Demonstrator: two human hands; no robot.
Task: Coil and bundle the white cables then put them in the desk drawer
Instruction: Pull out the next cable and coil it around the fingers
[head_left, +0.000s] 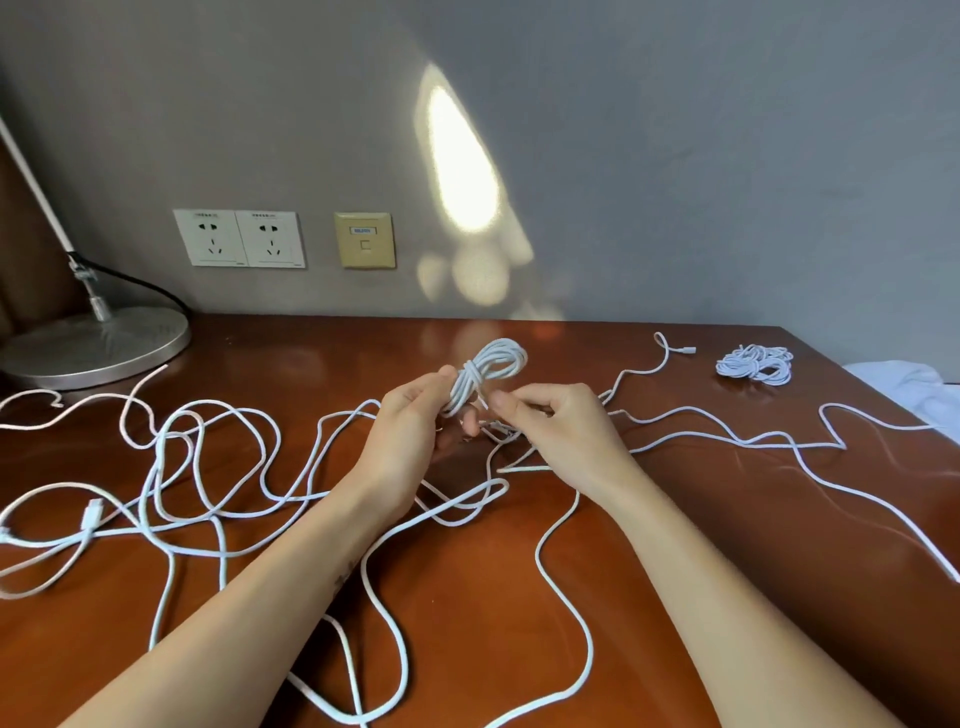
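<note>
1. My left hand grips the coil, a hank of white cable, with the thumb on top and the fingers curled round the hank's wrapped waist. The looped end of the coil stands clear above the fingers.
2. My right hand is just right of the coil. Its thumb and forefinger pinch the cable tail, a short white strand that runs up to the wrapped turns. The other fingers are curled in.
3. Both hands hold the coil in the air above the desk, a glossy red-brown surface.
4. Below the coil, and to both its sides, the loose cables lie on the desk in overlapping white loops. Some pass under my forearms.
5. Far down-left of the coil, a flat white plug lies among these loops. Up-right of the coil, a second cable end lies on the desk.
6. Well right of the coil, the finished bundle sits on the desk, apart from the loose loops. Beyond it, at the desk edge, lies a white cloth.
7. Far left of the coil stands the round metal lamp base.
8. Up-left of the coil, on the grey wall, is a double socket. The small print along its top edge is too fine to read.
9. Between the socket and the coil is a beige data plate. Its blue label is illegible.
</note>
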